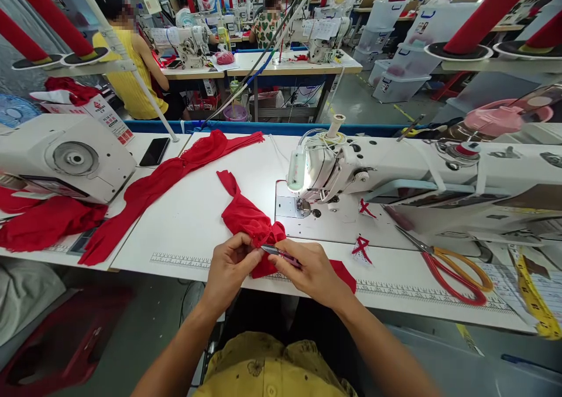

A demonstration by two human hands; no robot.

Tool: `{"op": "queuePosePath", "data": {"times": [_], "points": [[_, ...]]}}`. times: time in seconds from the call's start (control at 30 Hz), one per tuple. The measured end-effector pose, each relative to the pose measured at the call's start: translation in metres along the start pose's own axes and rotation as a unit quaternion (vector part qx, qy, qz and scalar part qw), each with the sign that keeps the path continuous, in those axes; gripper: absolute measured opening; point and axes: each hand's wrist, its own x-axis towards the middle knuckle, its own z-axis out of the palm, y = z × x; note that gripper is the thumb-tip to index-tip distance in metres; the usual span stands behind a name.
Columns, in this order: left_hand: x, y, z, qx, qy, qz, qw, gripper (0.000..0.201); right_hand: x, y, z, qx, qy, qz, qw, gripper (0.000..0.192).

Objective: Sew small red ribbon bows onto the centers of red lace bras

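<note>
A small red fabric piece (244, 214) lies bunched at the front edge of the white sewing table (193, 221), just left of the sewing machine (333, 168). My left hand (228, 268) pinches a fold of that red fabric near its lower end. My right hand (312, 273) grips a small thread snipper (276, 251), its tip pointing left at the spot pinched by my left fingers. Part of the fabric is hidden under my right hand.
Red-handled scissors (452, 268) and a yellow tape measure (533, 297) lie at the right. Red thread scraps (362, 246) sit near the needle plate. A long red garment (153, 189), a phone (154, 151) and a second machine (61, 160) lie left. Other people sit behind.
</note>
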Motion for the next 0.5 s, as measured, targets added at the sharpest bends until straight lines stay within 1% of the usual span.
{"op": "queuePosePath", "data": {"times": [0.07, 0.33, 0.5], "points": [[-0.0001, 0.0001, -0.0005, -0.001, -0.002, 0.000, 1.000, 0.016, -0.0003, 0.0014, 0.0007, -0.017, 0.003, -0.015, 1.000, 0.024], [0.0004, 0.0002, -0.0015, 0.002, -0.004, -0.009, 1.000, 0.016, 0.0026, 0.0041, 0.0016, -0.020, 0.009, -0.053, 0.998, 0.025], [0.0007, -0.0018, -0.0021, -0.003, -0.010, -0.005, 1.000, 0.016, 0.0004, 0.0041, 0.0007, -0.012, 0.005, -0.052, 0.999, 0.021]]}}
